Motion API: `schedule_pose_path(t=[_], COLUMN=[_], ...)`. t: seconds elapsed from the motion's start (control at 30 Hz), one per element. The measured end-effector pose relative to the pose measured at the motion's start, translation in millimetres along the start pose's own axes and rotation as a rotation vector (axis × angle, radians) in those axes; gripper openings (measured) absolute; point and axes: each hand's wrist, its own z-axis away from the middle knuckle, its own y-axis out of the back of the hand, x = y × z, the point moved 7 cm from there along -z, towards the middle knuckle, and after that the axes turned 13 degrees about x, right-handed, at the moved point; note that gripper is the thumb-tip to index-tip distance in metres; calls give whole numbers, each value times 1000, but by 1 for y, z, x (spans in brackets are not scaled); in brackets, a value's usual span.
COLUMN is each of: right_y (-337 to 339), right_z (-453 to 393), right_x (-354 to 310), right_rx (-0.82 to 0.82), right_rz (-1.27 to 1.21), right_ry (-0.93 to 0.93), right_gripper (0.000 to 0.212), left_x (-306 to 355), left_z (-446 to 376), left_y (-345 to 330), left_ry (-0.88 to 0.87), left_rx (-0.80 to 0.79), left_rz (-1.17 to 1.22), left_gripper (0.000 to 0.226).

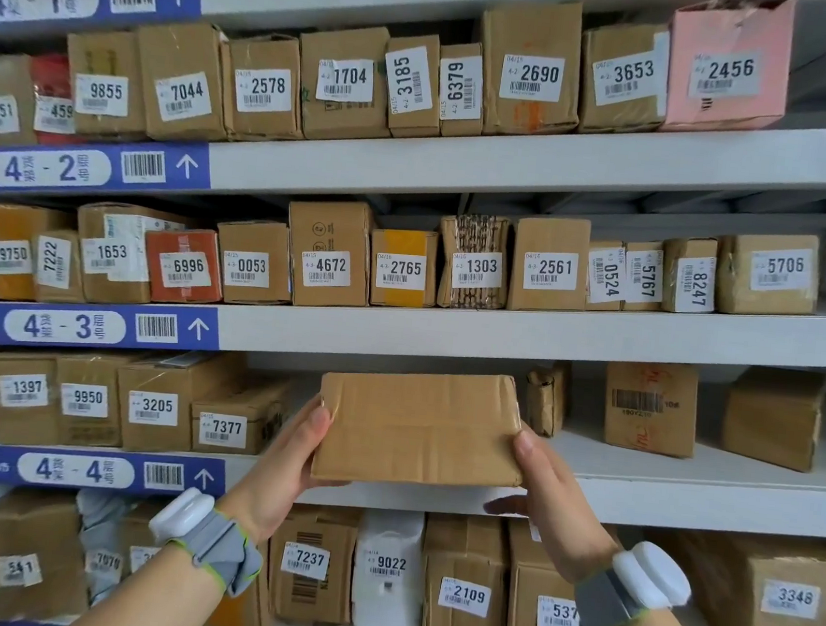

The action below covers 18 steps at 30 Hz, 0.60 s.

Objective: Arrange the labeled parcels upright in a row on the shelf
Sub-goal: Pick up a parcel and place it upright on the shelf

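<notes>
A plain brown cardboard parcel (pixel 417 427) hangs in front of the shelf marked 4-4 (pixel 715 503), its broad side toward me and no label showing. My left hand (pixel 293 457) grips its left edge, thumb on the front. My right hand (pixel 543 482) grips its right edge and lower corner. To the left on the same shelf stands a row of labeled parcels ending with 7377 (pixel 234 424). To the right sit a small wrapped parcel (pixel 546 399), a box with a barcode (pixel 649 408) and a plain box (pixel 771 418).
The shelves above, 4-2 (pixel 566 168) and 4-3 (pixel 550 331), carry full rows of labeled boxes. The level below holds more parcels such as 7237 (pixel 308 562) and 2109 (pixel 467 595). A gap lies behind the held parcel on shelf 4-4.
</notes>
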Motion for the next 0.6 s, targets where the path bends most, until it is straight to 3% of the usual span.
schedule_pose_path(t=[0.07, 0.2, 0.33, 0.4, 0.6], right_y=[1, 5, 7, 7, 6], right_z=[0, -1, -2, 0, -1], right_x=[1, 0, 5, 6, 0], right_rx=[21, 70, 89, 99, 147], right_rz=[22, 19, 46, 64, 110], right_ry=[-7, -30, -83, -87, -105], right_gripper=[61, 71, 85, 84, 54], left_x=[1, 4, 9, 11, 6], left_z=[-1, 0, 2, 4, 6], left_y=[0, -3, -3, -4, -1], left_ry=[20, 28, 45, 45, 89], left_rx=[20, 60, 188, 222, 270], left_rz=[21, 7, -22, -45, -28], left_gripper=[100, 95, 40, 31, 31])
